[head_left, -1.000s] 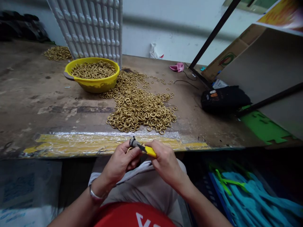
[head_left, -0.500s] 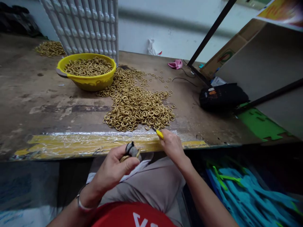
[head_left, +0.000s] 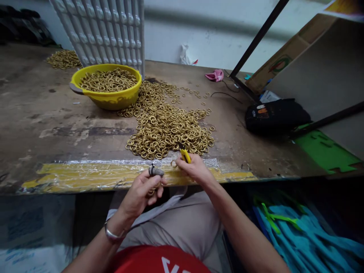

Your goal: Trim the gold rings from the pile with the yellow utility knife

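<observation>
A heap of brass rings [head_left: 167,129] lies on the worn wooden bench [head_left: 51,125] in front of me. My right hand [head_left: 193,168] is closed on a small yellow-handled knife [head_left: 184,154] whose blade points at the near edge of the heap; a single brass ring [head_left: 173,163] sits at its fingertips. My left hand [head_left: 143,189] hovers just below the bench edge, fingers curled around brass rings, its thumb wearing a dark cover [head_left: 155,171].
A yellow basin [head_left: 106,96] full of rings stands at the back left before a white lattice crate [head_left: 108,30]. Another ring pile [head_left: 64,58] lies far left. A black pouch [head_left: 274,113] and a cardboard box [head_left: 281,64] sit right. Yellow tape [head_left: 85,174] lines the edge.
My right hand parted from the left, reached the knife up to the heap, and now draws back toward the edge with one ring. The left hand stayed low, holding its rings.
</observation>
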{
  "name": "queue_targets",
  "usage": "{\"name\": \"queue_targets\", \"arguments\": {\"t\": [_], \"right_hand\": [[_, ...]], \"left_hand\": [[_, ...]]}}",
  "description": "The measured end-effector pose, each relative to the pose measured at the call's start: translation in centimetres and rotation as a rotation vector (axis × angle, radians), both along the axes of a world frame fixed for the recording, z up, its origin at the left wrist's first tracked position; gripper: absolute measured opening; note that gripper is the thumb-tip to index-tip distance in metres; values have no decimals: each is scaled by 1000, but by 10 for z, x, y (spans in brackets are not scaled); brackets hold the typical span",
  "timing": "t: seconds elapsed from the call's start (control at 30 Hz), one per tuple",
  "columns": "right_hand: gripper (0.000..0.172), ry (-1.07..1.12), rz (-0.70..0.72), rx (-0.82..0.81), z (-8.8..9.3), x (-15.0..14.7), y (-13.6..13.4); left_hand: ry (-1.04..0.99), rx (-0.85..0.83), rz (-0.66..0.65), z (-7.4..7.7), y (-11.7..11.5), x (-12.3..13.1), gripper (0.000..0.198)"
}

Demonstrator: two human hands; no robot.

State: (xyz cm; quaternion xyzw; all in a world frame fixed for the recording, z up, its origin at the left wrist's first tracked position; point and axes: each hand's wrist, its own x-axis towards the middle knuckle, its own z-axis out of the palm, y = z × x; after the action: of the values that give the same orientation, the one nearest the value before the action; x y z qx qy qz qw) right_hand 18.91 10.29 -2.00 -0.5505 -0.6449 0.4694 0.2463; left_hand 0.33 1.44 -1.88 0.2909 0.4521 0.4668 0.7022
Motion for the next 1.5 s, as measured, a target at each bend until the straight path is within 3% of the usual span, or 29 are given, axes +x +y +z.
{"name": "queue_targets", "arguments": {"t": [0.07, 0.17, 0.37, 0.43, 0.53, 0.6, 0.7, 0.83, 1.03, 1.13, 1.27, 1.4, 1.5], "right_hand": [[26, 293, 2, -276, 11, -4, -10], [30, 487, -13, -511, 21, -12, -23], [35, 513, -42, -613, 23, -22, -32], [35, 436, 7, -526, 25, -21, -35], [34, 148, 72, -107, 29, -16, -45], [25, -112, 119, 211, 29, -10, -54], [9, -397, 211, 421, 27, -4, -67], [16, -579, 247, 469, 24, -3, -76], [19, -670, 257, 536, 16, -3, -71], [21, -838, 192, 494, 6, 11, -56], [12, -1020, -24, 413, 0, 36, -27], [11, -949, -6, 549, 0, 32, -3], [13, -977, 44, 562, -7, 18, 13]], "left_hand": [[172, 44, 28, -4, 2, 5, 25], [393, 172, 85, -5, 1, 12, 20], [545, 317, 132, -2, -5, 12, 7], [512, 262, 123, -1, -4, 10, 9], [338, 124, 42, 0, -3, 8, 18], [213, 68, 4, 1, -2, 8, 24], [113, 32, 3, 1, -1, 10, 29], [63, 29, 5, 2, -2, 15, 33], [78, 64, -66, 4, -2, 15, 27], [69, 63, -115, 13, -5, 10, 22], [7, 62, -198, 22, -9, 3, 24], [-61, 4, -166, 13, -6, 5, 30], [-82, 3, -122, 4, -3, 8, 27]]}}
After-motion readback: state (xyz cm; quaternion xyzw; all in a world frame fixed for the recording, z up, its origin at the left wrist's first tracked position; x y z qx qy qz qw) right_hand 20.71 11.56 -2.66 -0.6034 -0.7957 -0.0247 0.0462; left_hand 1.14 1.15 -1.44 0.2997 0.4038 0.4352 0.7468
